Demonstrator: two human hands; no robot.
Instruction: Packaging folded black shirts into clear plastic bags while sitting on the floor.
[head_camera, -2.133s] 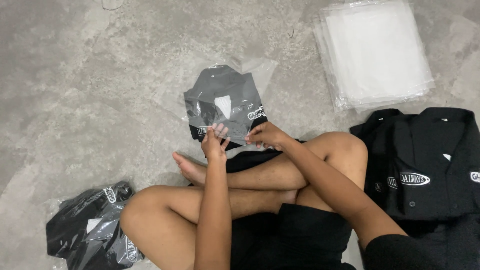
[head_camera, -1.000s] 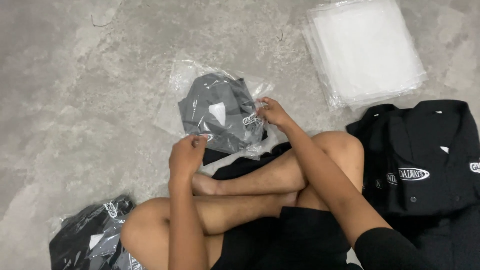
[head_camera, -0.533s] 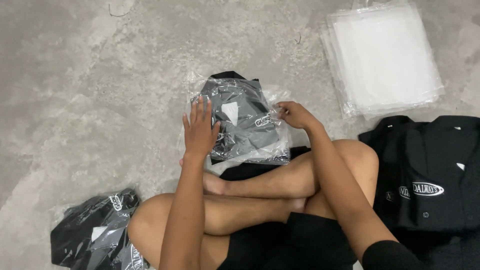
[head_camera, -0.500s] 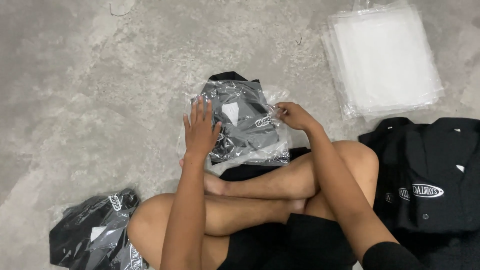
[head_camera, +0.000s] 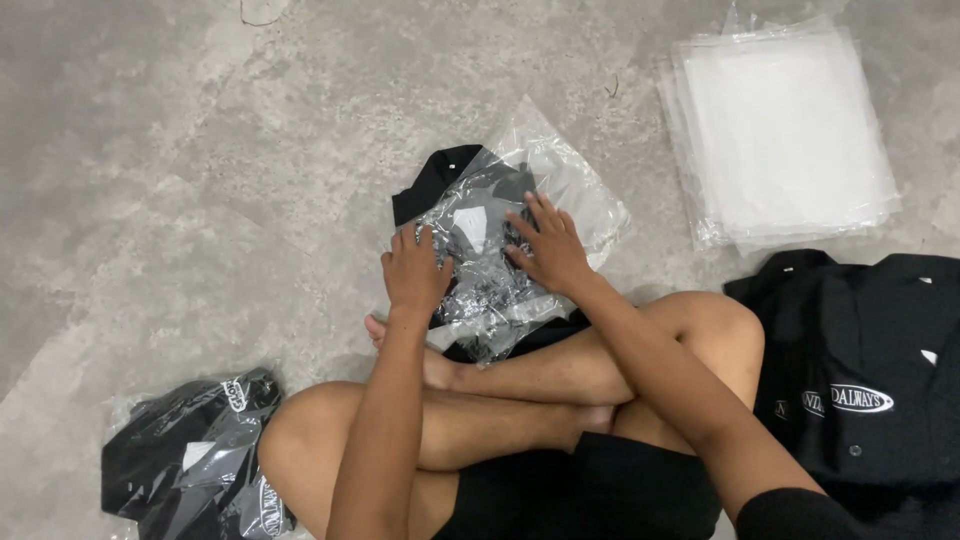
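Seen from above, a person sits cross-legged on a grey concrete floor (head_camera: 200, 150). Just ahead of the shins, at the centre, lies a folded black shirt in a clear plastic bag (head_camera: 500, 235); its black collar pokes out toward 11 o'clock and the loose, empty bag end trails toward 1 o'clock. A small white rectangular tag shows through the plastic near the shirt's middle.

Both hands lie flat on top of this package. The left hand (head_camera: 415, 272) presses its 8 o'clock side, fingers together and slightly curled. The right hand (head_camera: 548, 247) presses its middle, fingers spread wide. Neither hand grips anything.

At 2 o'clock, well apart, rests a neat stack of empty clear bags (head_camera: 785, 130), square and whitish. At 4 o'clock, beside the right knee, an unbagged black shirt (head_camera: 860, 370) lies spread, bearing a white oval logo on the chest. At 8 o'clock, a second bagged black shirt (head_camera: 190, 455) sits crumpled near the left knee.
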